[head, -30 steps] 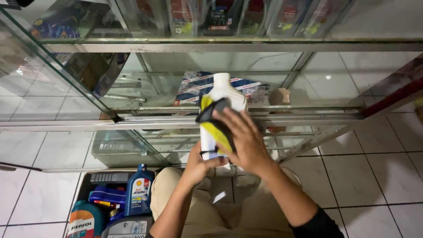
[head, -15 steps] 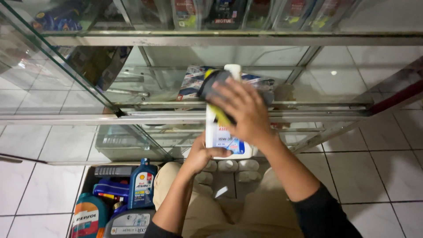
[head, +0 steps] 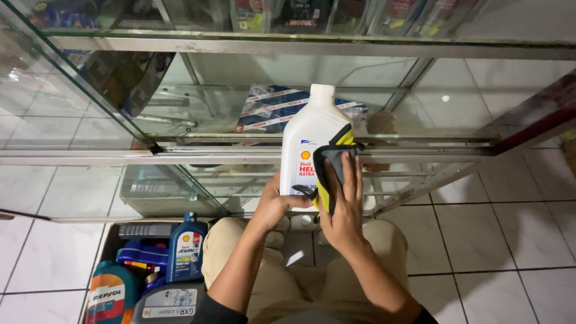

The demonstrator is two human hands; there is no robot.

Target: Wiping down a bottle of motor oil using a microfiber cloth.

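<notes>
Head view: left hand clamps white bottle base, steadying it upright; right hand w/ fingers flat presses grey-yellow cloth vs its side.

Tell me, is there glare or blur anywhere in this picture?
Head view: a small bright lamp reflection sits on the glass shelf; the white bottle and grey-yellow cloth look sharp; the top-shelf bottles are dim behind reflective glass; cabinet lines bow slightly toward the edges.
</notes>
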